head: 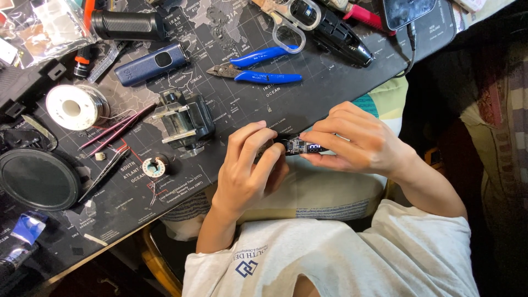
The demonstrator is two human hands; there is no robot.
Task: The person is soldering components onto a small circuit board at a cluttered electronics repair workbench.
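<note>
The left hand [247,165] pinches one end of a small circuit board [300,146] and the right hand [357,144] grips the other, holding it in the air just past the edge of the dark desk mat [308,102] — over the lap. A loosened pinch could drop it to the floor; uneven pressure from both ends might flex it.

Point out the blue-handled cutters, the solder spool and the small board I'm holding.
blue-handled cutters [258,72]: head view, on the lower handle.
solder spool [72,107]: head view, on its white face.
small circuit board [300,146]: head view, on the exposed middle.
</note>
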